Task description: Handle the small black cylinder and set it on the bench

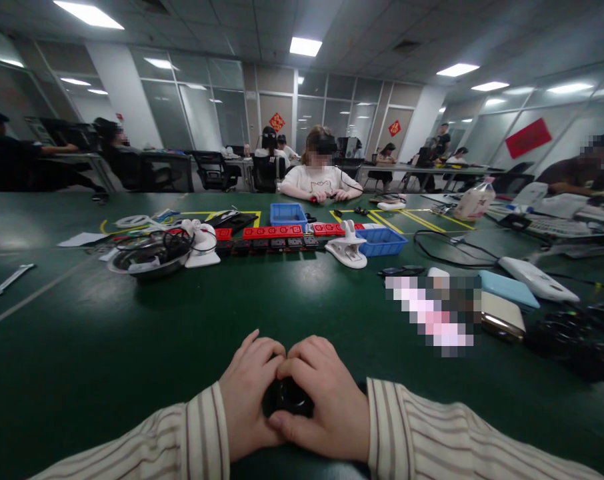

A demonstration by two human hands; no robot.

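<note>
A small glossy black object [293, 395] sits low over the green table, close to the near edge, mostly covered by my hands; its kind does not show. Around its right side curl the fingers and thumb of my right hand [329, 393]. My left hand [252, 393] cups the left side, fingers bent over and one finger sticking up. Both hands meet at the fingertips and at the thumbs, leaving a gap where the black surface shows. What the hidden fingertips press on cannot be made out.
Across the green table [207, 320] stand red socket modules [272, 232], blue bins [382, 241], a white clip [348, 248] and a metal bowl [152, 261] of cables. A wrench [11, 280] lies left; power banks [509, 288] lie right. A person [322, 173] sits opposite.
</note>
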